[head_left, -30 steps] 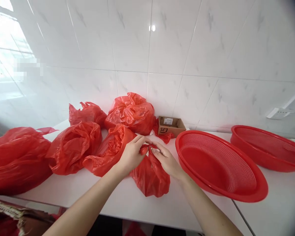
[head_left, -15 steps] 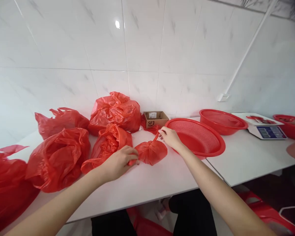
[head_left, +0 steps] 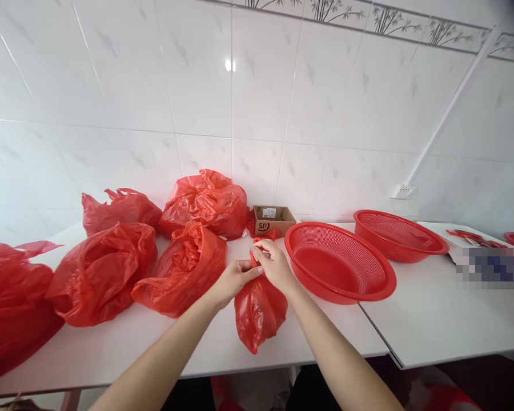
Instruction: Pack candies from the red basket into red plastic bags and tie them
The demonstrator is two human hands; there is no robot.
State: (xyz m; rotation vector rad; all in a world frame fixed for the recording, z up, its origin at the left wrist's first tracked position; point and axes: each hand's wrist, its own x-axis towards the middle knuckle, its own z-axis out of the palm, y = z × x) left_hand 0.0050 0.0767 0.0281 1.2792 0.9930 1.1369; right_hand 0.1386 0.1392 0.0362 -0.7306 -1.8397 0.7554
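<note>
A small filled red plastic bag (head_left: 260, 314) hangs neck-up between my two hands, over the front part of the white table (head_left: 205, 348). My left hand (head_left: 239, 277) is closed around the gathered neck of the bag. Just above it, my right hand (head_left: 270, 260) pinches the twisted top of the same neck. The hands touch each other, and the fingers partly hide the neck. What lies inside the bag does not show. Close to my left hand is an open, crumpled red bag (head_left: 188, 268).
More red plastic bags (head_left: 105, 274) crowd the left side. At the wall stands a small cardboard box (head_left: 273, 217). A red basket (head_left: 338, 262) is right of my hands, with another red basket (head_left: 398, 234) behind it. Farther right, a blurred scale (head_left: 492, 262) carries red packets.
My hands have come together on the bag's neck, after holding it at opposite sides. The bag has turned and now hangs lower, nearer me. My view has tilted up a little.
</note>
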